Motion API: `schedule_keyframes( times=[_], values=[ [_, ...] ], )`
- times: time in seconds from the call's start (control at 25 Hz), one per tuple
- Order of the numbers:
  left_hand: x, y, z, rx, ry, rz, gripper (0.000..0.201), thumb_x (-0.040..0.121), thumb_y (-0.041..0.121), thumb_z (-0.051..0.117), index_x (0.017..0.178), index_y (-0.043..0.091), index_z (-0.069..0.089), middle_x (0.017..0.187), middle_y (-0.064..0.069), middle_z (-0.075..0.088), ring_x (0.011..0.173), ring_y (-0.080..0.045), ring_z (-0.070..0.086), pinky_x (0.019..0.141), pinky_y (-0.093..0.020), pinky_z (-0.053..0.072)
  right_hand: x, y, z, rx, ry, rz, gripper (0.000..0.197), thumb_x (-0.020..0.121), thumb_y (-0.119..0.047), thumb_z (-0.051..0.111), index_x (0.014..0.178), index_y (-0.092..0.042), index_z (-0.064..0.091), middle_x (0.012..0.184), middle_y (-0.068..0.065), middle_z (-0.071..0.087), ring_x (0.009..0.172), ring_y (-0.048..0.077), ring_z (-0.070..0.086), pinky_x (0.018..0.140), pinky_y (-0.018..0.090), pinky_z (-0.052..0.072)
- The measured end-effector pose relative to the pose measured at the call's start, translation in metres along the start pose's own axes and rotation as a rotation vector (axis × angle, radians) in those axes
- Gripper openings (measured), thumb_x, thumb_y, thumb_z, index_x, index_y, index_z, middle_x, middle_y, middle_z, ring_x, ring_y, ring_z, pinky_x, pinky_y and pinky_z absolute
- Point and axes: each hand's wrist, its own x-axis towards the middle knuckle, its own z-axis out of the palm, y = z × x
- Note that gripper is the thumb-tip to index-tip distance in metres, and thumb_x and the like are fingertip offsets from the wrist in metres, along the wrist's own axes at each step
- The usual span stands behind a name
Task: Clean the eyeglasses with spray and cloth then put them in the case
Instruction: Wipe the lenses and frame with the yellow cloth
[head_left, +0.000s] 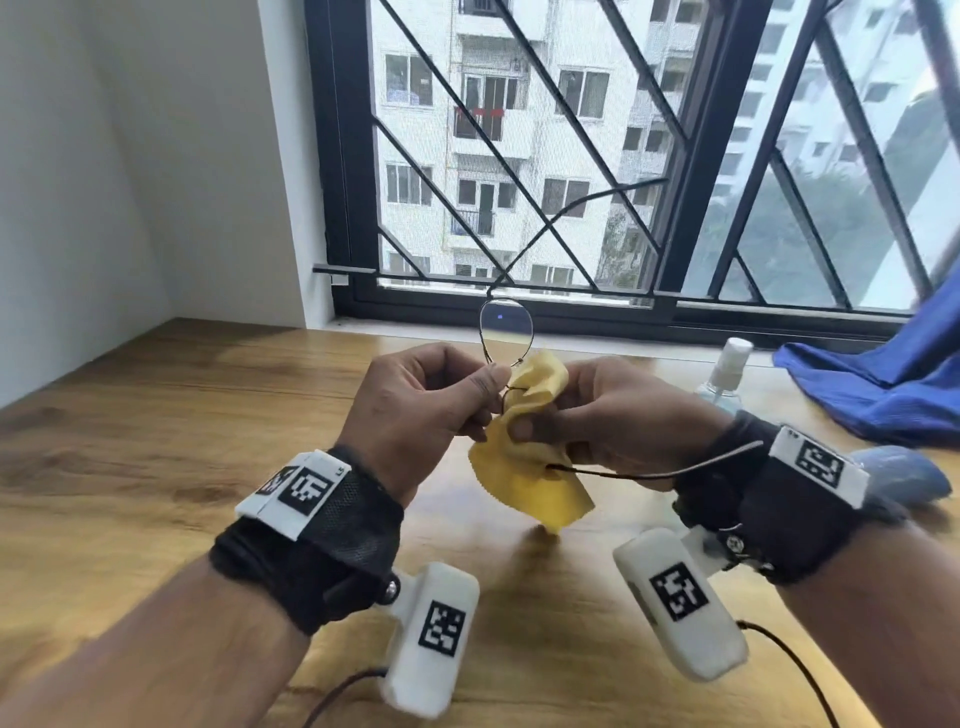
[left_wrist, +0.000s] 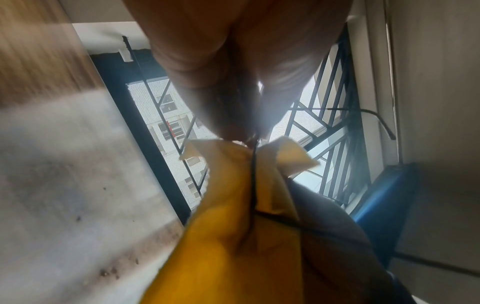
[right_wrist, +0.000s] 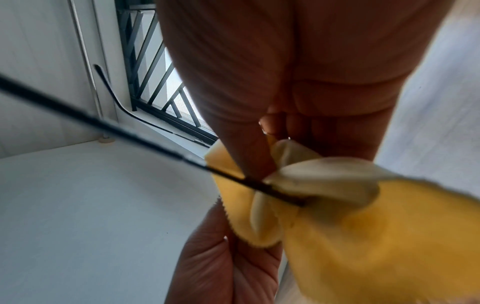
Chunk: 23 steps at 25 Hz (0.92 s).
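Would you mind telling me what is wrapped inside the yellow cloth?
The yellow cloth covers one lens of the eyeglasses; the right hand pinches it there. That lens is hidden; the other shows above.

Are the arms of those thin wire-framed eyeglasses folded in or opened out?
Opened out. On the thin wire-framed eyeglasses, one arm rises toward the window and the other runs past the right hand, through the yellow cloth.

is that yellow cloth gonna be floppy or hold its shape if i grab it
The yellow microfibre cloth is likely floppy: it bunches into folds where the right hand grips it, and its free corner hangs limp. Probably very light, since a loose grip carries it.
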Motion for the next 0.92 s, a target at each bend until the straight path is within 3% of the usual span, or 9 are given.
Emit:
schedule_keyframes(
  times=[0.12,0.24,0.36,0.4,0.52,0.6,0.72,0.84,0.92],
  values=[
    [0.0,0.002,0.001,-0.004,0.021,0.037,0.023,0.087,0.01,0.075,0.088,-0.012,0.069,0.073,-0.02,0.069,0.059,-0.019,0.058,0.055,-0.03,0.054,-0.004,-0.003,0.002,-0.029,-0.031,0.119,0.025,0.075,-0.008,0.078,0.094,0.006,0.07,0.08,0.014,0.071,0.066,0.017,0.069,0.062,0.025,0.057],
    [0.0,0.002,0.0,0.017,0.047,0.047,0.025,0.087,0.013,0.075,0.091,-0.011,0.07,0.076,-0.019,0.072,0.06,-0.018,0.061,0.056,-0.029,0.057,-0.006,-0.008,-0.003,-0.088,0.03,0.12,0.032,0.084,-0.006,0.076,0.108,0.014,0.069,0.108,0.035,0.07,0.09,0.032,0.065,0.085,0.038,0.055],
    [0.001,0.001,-0.003,0.07,0.0,-0.002,0.023,0.084,0.014,0.077,0.092,-0.007,0.072,0.076,-0.015,0.074,0.06,-0.015,0.064,0.058,-0.028,0.06,-0.006,-0.008,-0.003,-0.105,0.017,0.144,0.05,0.074,-0.013,0.078,0.115,0.014,0.067,0.121,0.039,0.064,0.099,0.037,0.064,0.095,0.045,0.052],
    [0.001,0.001,-0.002,0.085,-0.028,-0.007,0.022,0.083,0.014,0.078,0.092,-0.005,0.073,0.076,-0.013,0.075,0.06,-0.014,0.065,0.059,-0.027,0.06,-0.006,-0.006,-0.003,-0.112,0.02,0.15,0.051,0.072,-0.015,0.08,0.113,0.014,0.067,0.117,0.038,0.067,0.096,0.036,0.066,0.093,0.045,0.053],
    [-0.002,0.008,-0.002,0.162,-0.022,0.11,0.017,0.081,0.015,0.082,0.088,0.001,0.075,0.075,-0.011,0.077,0.062,-0.016,0.068,0.06,-0.029,0.061,-0.004,-0.004,0.0,-0.133,0.086,0.175,0.034,0.079,-0.018,0.081,0.098,0.009,0.073,0.085,0.019,0.074,0.067,0.019,0.069,0.062,0.027,0.056],
    [-0.003,0.012,-0.002,0.208,0.018,0.209,0.015,0.08,0.017,0.082,0.084,0.005,0.075,0.076,-0.012,0.077,0.064,-0.021,0.069,0.062,-0.033,0.061,-0.005,-0.006,-0.002,-0.146,0.106,0.198,0.046,0.072,-0.032,0.083,0.093,0.007,0.075,0.076,0.011,0.073,0.059,0.015,0.064,0.054,0.025,0.052],
    [0.002,0.014,-0.009,0.243,0.09,0.274,0.014,0.08,0.019,0.083,0.078,0.01,0.073,0.074,-0.012,0.075,0.063,-0.021,0.067,0.063,-0.039,0.059,-0.007,-0.01,-0.005,-0.098,0.103,0.231,0.033,0.072,-0.028,0.08,0.085,0.002,0.075,0.07,0.009,0.072,0.054,0.013,0.063,0.05,0.023,0.051],
    [0.004,0.012,-0.01,0.221,0.091,0.263,0.015,0.08,0.017,0.083,0.076,0.008,0.071,0.073,-0.014,0.074,0.061,-0.017,0.064,0.063,-0.037,0.059,-0.007,-0.006,-0.004,0.009,0.093,0.241,0.018,0.084,-0.011,0.076,0.093,0.004,0.074,0.077,0.01,0.075,0.062,0.015,0.07,0.056,0.025,0.056],
    [0.002,0.011,-0.007,0.202,0.065,0.246,0.015,0.08,0.013,0.083,0.075,0.007,0.071,0.07,-0.011,0.073,0.06,-0.017,0.063,0.06,-0.032,0.057,-0.003,0.002,-0.003,-0.034,0.133,0.21,0.02,0.087,-0.01,0.076,0.1,0.005,0.074,0.087,0.013,0.077,0.072,0.019,0.07,0.062,0.028,0.056]
  ],
)
